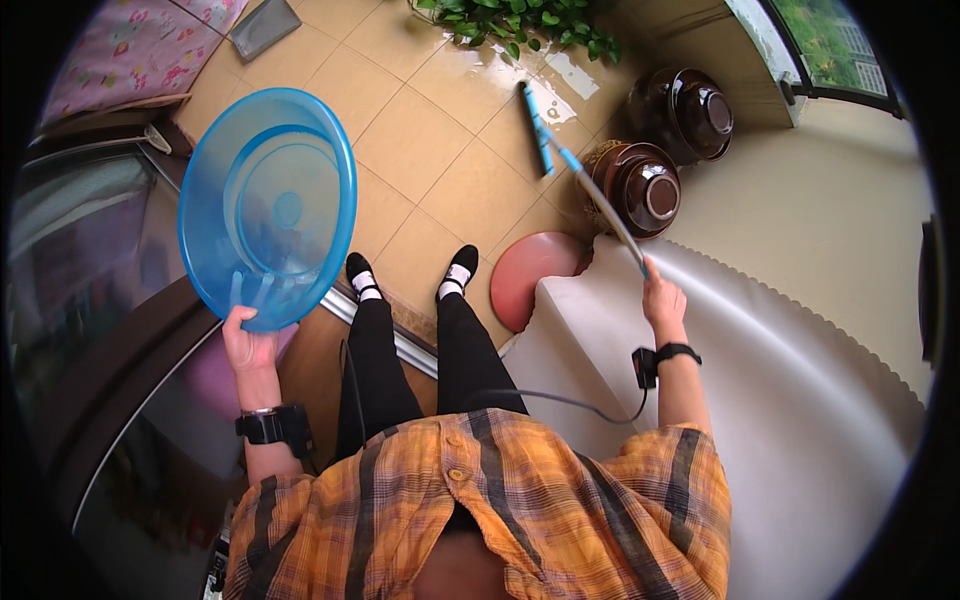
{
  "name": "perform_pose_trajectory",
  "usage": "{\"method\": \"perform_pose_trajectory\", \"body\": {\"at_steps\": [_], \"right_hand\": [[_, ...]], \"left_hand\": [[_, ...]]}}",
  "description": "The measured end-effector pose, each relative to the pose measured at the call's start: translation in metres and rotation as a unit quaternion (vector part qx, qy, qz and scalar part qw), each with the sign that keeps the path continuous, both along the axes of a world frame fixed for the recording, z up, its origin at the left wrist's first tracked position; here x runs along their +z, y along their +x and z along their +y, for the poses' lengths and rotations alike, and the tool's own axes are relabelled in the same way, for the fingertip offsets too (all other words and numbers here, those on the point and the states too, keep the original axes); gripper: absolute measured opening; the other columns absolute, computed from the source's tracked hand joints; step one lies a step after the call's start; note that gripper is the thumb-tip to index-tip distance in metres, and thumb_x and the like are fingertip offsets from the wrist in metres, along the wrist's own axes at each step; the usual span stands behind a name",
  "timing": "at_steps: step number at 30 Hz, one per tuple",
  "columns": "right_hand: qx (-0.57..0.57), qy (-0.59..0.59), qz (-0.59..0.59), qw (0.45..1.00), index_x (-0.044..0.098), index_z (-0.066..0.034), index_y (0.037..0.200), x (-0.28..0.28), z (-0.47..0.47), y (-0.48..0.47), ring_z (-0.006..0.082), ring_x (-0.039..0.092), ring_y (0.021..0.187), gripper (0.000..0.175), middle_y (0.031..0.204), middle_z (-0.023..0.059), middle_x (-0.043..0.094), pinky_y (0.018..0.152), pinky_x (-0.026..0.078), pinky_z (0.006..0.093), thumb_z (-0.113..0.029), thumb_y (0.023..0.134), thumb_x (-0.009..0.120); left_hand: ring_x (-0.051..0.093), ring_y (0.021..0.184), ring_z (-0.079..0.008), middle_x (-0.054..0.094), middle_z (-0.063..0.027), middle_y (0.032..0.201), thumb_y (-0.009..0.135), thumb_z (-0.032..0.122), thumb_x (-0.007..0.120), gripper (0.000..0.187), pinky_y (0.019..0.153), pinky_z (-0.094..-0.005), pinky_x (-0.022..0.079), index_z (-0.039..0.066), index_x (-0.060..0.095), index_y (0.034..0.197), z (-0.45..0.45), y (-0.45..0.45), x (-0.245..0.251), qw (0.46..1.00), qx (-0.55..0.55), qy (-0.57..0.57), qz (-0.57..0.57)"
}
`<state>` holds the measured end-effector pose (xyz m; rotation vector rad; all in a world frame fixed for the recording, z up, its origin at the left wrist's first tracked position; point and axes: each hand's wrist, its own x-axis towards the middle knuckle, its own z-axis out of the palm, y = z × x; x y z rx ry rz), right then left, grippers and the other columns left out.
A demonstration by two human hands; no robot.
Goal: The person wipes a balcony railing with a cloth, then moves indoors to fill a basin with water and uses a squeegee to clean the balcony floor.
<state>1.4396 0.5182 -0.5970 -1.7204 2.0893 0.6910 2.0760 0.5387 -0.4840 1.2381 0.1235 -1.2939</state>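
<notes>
My left hand (251, 341) grips the lower rim of a translucent blue plastic basin (289, 210). The thumb lies outside the rim, and the fingers show through the plastic. The basin is tilted, with its round base in view. In my right hand (664, 300) is the grey pole of a floor squeegee (604, 202). Its blue-and-black head (538, 131) rests on the tiled floor, beside a shiny wet patch (555, 97).
Two dark brown glazed jars (637, 191) stand right of the pole. A round red lid-like disc (536, 274) lies near my right foot, partly under a white scalloped cover (720, 375). Green leafy plants (517, 22) hang over the far floor. A metal sliding-door track (416, 356) crosses below my feet.
</notes>
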Motion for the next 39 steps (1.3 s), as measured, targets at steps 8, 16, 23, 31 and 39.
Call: {"method": "perform_pose_trajectory", "body": {"at_steps": [8, 16, 23, 31, 39], "right_hand": [[0.020, -0.031, -0.103, 0.994, 0.049, -0.0280, 0.136, 0.013, 0.004, 0.059, 0.0390, 0.064, 0.072, 0.051, 0.077, 0.0199, 0.066, 0.068, 0.051, 0.0497, -0.016, 0.087, 0.057], [0.017, 0.125, -0.252, 0.959, 0.044, -0.0311, 0.138, -0.008, 0.063, 0.150, 0.0374, 0.065, 0.079, 0.048, 0.085, 0.0182, 0.068, 0.073, 0.051, 0.0483, -0.022, 0.091, 0.053], [0.052, 0.157, -0.204, 0.965, 0.044, -0.0338, 0.138, -0.032, 0.078, 0.103, 0.0359, 0.066, 0.082, 0.051, 0.088, 0.0156, 0.068, 0.074, 0.052, 0.0481, -0.021, 0.090, 0.055], [0.024, 0.051, -0.088, 0.994, 0.040, -0.0311, 0.142, 0.001, 0.035, 0.019, 0.0397, 0.065, 0.074, 0.054, 0.080, 0.0201, 0.067, 0.068, 0.051, 0.0508, -0.021, 0.091, 0.054], [0.068, 0.134, -0.205, 0.967, 0.039, -0.0292, 0.142, 0.013, 0.054, 0.072, 0.0378, 0.065, 0.075, 0.055, 0.081, 0.0200, 0.067, 0.070, 0.051, 0.0489, -0.021, 0.090, 0.053]], "left_hand": [[0.048, 0.123, -0.0359, 0.051, -0.0189, 0.130, 0.069, -0.005, 0.047, 0.062, 0.109, -0.0500, 0.035, -0.001, 0.044, 0.131, -0.002, -0.004, 0.007, 0.999, -0.013, -0.031, 0.009], [0.051, 0.121, -0.0355, 0.054, -0.0183, 0.127, 0.069, -0.005, 0.047, 0.061, 0.108, -0.0486, 0.036, -0.002, 0.045, 0.131, -0.003, -0.008, 0.016, 0.999, 0.014, -0.001, -0.032], [0.046, 0.124, -0.0363, 0.048, -0.0179, 0.133, 0.069, -0.006, 0.047, 0.070, 0.107, -0.0545, 0.035, 0.004, 0.039, 0.138, -0.006, -0.009, 0.019, 0.999, 0.018, 0.007, -0.034], [0.049, 0.123, -0.0362, 0.051, -0.0191, 0.131, 0.070, -0.005, 0.048, 0.061, 0.108, -0.0489, 0.036, -0.004, 0.044, 0.132, -0.003, -0.010, 0.023, 0.999, -0.011, -0.014, -0.038], [0.046, 0.125, -0.0376, 0.049, -0.0199, 0.134, 0.070, -0.005, 0.048, 0.064, 0.109, -0.0513, 0.034, -0.004, 0.041, 0.134, -0.001, -0.015, 0.025, 0.998, 0.022, -0.010, -0.053]]}}
